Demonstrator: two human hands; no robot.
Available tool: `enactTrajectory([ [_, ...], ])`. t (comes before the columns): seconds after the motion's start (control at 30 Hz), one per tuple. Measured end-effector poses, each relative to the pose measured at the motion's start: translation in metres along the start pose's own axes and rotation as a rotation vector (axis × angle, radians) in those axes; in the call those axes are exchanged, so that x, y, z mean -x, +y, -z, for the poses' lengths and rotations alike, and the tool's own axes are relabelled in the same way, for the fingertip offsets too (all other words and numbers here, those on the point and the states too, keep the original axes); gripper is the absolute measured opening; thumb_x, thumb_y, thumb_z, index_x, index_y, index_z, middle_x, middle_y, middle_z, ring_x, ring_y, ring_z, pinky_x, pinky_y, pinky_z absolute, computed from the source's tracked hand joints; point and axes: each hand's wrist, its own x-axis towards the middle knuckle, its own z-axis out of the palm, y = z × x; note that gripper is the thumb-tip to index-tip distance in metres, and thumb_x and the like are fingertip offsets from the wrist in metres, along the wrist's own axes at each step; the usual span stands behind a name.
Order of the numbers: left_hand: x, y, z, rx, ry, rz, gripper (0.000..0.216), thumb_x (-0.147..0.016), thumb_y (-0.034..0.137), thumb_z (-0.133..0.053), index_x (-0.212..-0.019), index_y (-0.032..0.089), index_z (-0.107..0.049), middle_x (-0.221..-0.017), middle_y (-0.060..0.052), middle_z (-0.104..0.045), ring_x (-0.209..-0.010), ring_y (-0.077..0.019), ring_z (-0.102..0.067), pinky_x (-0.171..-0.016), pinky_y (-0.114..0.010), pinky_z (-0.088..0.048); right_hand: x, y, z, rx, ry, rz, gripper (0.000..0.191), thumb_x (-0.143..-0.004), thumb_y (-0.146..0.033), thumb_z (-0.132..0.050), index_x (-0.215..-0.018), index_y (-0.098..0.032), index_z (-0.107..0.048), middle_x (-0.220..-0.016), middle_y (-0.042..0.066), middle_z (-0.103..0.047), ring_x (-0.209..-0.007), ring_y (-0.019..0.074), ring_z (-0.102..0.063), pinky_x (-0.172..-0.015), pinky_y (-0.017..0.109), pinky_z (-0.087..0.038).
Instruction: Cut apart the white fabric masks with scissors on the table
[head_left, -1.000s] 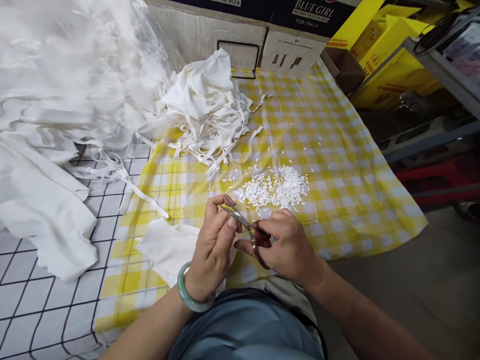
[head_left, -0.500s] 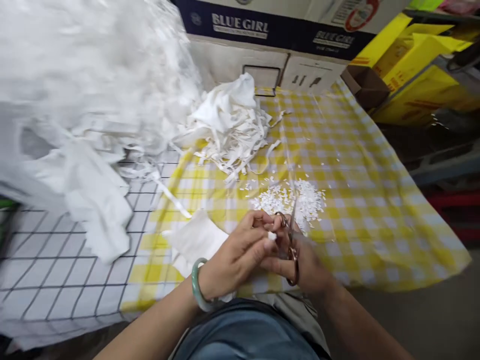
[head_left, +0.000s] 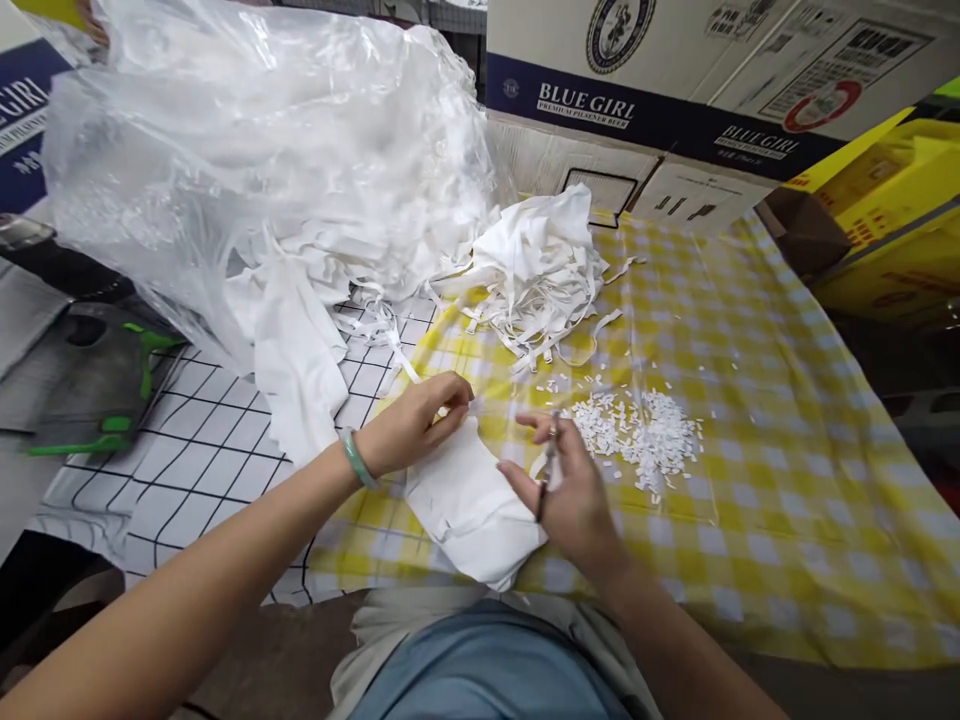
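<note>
head view: scissors (head_left: pixel 547 478) fore-aft, tips away

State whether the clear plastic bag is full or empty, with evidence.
Full: the clear plastic bag bulges with white fabric, some of it spilling from its mouth onto the black-gridded sheet.

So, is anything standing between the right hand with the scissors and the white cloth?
Nothing visible. The right hand, holding the scissors, is right beside the white cloth; the left hand is at its far edge.
</note>
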Motion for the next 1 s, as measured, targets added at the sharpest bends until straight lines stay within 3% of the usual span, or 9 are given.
enactTrajectory([
  [0.07,0.000,0.005,0.003,0.020,-0.002,0.021,0.011,-0.092,0.016,-0.041,-0.096,0.019,-0.051,-0.094,-0.007,-0.063,-0.078,-0.0150,-0.060,-0.071,-0.029,-0.052,-0.014,-0.004,-0.024,-0.027,-0.080,-0.046,0.030,-0.076,-0.028,-0.070,-0.095,-0.023,-0.047,-0.111,0.009,-0.064,-0.105,0.0230,-0.060,-0.095,0.040,-0.046],
  [0.17,-0.002,0.002,0.006,0.022,-0.083,0.011,0.019,-0.082,0.010,-0.048,-0.098,0.018,-0.055,-0.092,-0.006,-0.064,-0.081,-0.0166,-0.061,-0.073,-0.029,-0.052,-0.029,-0.002,-0.044,0.039,-0.141,-0.089,0.023,-0.073,-0.020,-0.064,-0.087,-0.023,-0.047,-0.093,0.005,-0.064,-0.091,0.0214,-0.060,-0.085,0.038,-0.048],
  [0.27,-0.006,-0.004,0.000,0.014,-0.155,-0.020,0.021,-0.071,0.007,-0.052,-0.087,0.017,-0.060,-0.088,-0.006,-0.064,-0.082,-0.0183,-0.061,-0.075,-0.029,-0.050,-0.031,0.002,-0.046,0.046,-0.090,-0.085,0.021,-0.073,-0.021,-0.061,-0.089,-0.022,-0.048,-0.093,0.005,-0.063,-0.090,0.0210,-0.059,-0.083,0.038,-0.048],
  [0.37,-0.008,-0.001,-0.004,0.009,-0.123,-0.007,0.014,-0.071,0.007,-0.049,-0.077,0.018,-0.056,-0.077,-0.003,-0.059,-0.069,-0.0153,-0.055,-0.066,-0.027,-0.046,-0.023,0.003,-0.042,-0.062,-0.057,-0.112,0.027,-0.073,-0.027,-0.066,-0.094,-0.022,-0.049,-0.100,0.006,-0.064,-0.094,0.0206,-0.059,-0.087,0.037,-0.047],
  [0.53,0.007,0.041,0.033,-0.016,0.055,0.088,0.009,-0.077,0.011,-0.047,-0.077,0.020,-0.049,-0.058,0.006,-0.041,-0.052,-0.0115,-0.035,-0.051,-0.024,-0.031,-0.025,-0.016,-0.040,-0.365,-0.172,-0.139,0.033,-0.073,-0.039,-0.067,-0.086,-0.025,-0.040,-0.082,-0.002,-0.055,-0.072,0.0141,-0.054,-0.068,0.026,-0.047],
  [0.67,0.042,0.081,0.063,0.264,0.049,0.265,0.003,-0.081,0.023,-0.058,-0.081,0.021,-0.060,-0.068,0.000,-0.055,-0.057,-0.0133,-0.047,-0.050,-0.024,-0.037,-0.047,-0.051,-0.018,-0.612,-0.344,-0.042,0.035,-0.071,-0.037,-0.067,-0.083,-0.025,-0.037,-0.081,-0.002,-0.051,-0.069,0.0123,-0.051,-0.062,0.024,-0.043],
  [0.83,0.075,0.093,0.041,0.994,0.060,0.526,0.030,-0.088,0.044,-0.057,-0.092,0.019,-0.074,-0.087,-0.012,-0.070,-0.073,-0.0220,-0.064,-0.062,-0.033,-0.053,-0.072,-0.076,0.012,-0.672,-0.604,0.079,0.035,-0.068,-0.035,-0.071,-0.081,-0.024,-0.040,-0.077,-0.001,-0.051,-0.065,0.0120,-0.048,-0.057,0.023,-0.039],
  [0.93,0.077,0.099,0.026,0.988,0.102,0.516,0.026,-0.089,0.042,-0.061,-0.088,0.019,-0.073,-0.085,-0.010,-0.070,-0.072,-0.0199,-0.063,-0.064,-0.032,-0.053,-0.082,-0.076,0.012,-0.707,-0.652,0.030,0.039,-0.065,-0.040,-0.074,-0.081,-0.024,-0.042,-0.076,-0.002,-0.051,-0.062,0.0114,-0.045,-0.055,0.024,-0.038],
  [1.0,0.071,0.108,0.024,0.805,0.075,0.377,0.024,-0.092,0.036,-0.058,-0.083,0.019,-0.072,-0.081,-0.008,-0.066,-0.074,-0.0181,-0.060,-0.066,-0.030,-0.051,-0.084,-0.072,0.004,-0.737,-0.658,-0.024,0.040,-0.063,-0.040,-0.076,-0.082,-0.024,-0.044,-0.076,-0.002,-0.051,-0.061,0.0110,-0.045,-0.055,0.024,-0.038],
])
